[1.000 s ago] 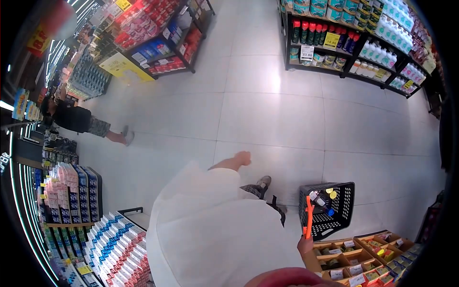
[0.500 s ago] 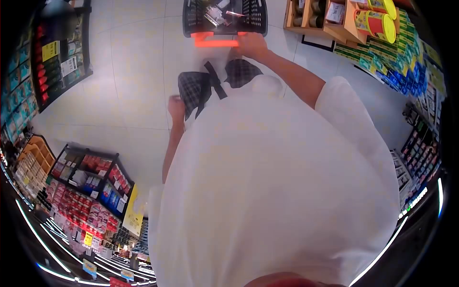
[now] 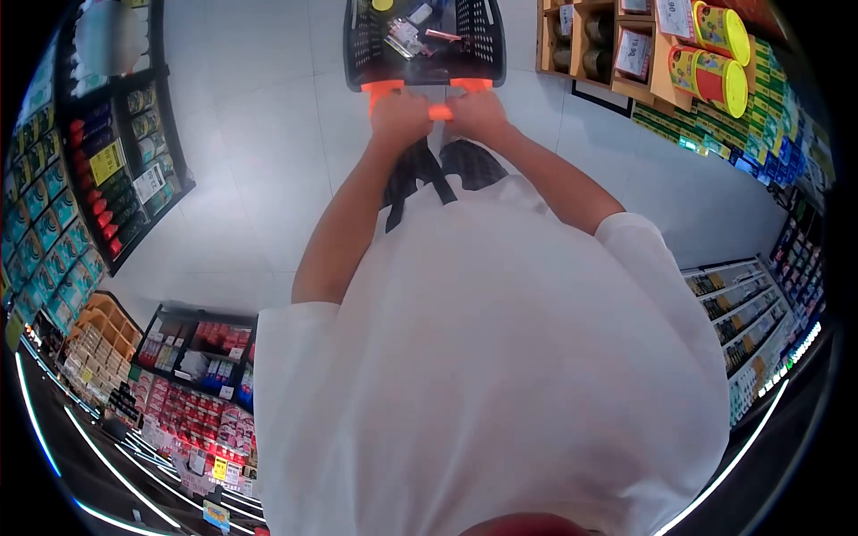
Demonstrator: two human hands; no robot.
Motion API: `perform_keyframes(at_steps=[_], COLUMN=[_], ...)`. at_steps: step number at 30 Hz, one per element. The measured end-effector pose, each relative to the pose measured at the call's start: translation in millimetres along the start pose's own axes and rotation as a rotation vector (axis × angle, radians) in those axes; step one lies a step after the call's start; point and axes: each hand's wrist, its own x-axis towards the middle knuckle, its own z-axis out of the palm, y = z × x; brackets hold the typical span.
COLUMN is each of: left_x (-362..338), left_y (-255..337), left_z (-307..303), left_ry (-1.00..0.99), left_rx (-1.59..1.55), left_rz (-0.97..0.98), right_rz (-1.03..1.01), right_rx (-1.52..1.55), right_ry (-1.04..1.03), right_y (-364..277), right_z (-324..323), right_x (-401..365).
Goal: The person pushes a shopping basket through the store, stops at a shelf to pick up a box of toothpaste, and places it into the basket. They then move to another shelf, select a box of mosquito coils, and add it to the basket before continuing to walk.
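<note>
Both hands grip the orange handle (image 3: 440,113) of a black shopping cart (image 3: 424,75) at the top of the view. My left hand (image 3: 399,116) is closed round the left part of the bar. Close beside it, my right hand (image 3: 475,115) wraps the right part. Inside the cart's basket lie several small packaged items (image 3: 407,37), too small to name. A yellow round thing (image 3: 382,4) shows at the basket's far end.
Shop shelves (image 3: 125,170) with bottles and price tags stand on the left. A wooden rack (image 3: 585,45) with jars and yellow tubs (image 3: 722,85) is on the right. Red packages (image 3: 192,415) fill a display behind on the left. Pale tiled floor (image 3: 259,161) lies between.
My left hand has come up from beside my body and taken hold of the handle. My right hand stays on it. The shelves have shifted in view.
</note>
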Motion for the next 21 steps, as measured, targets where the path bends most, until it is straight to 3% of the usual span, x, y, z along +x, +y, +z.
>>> perform_keyframes(at_steps=[10, 13, 21], left_x=[66.6, 88.8, 154.2], left_y=[-37.5, -45.8, -56.5], left_z=[-63.5, -79.7, -121.4], left_ry=[-0.143, -0.124, -0.206], left_rx=[-0.049, -0.045, -0.034], left_rz=[0.126, 0.138, 0.137], right_rz=[0.125, 0.182, 0.191], right_rx=[0.051, 0.041, 0.096], right_ry=[0.055, -0.026, 0.099], right_y=[19.1, 25.4, 62.6], right_z=[-33.8, -57.8, -87.3], right_x=[62.0, 81.4, 125.2])
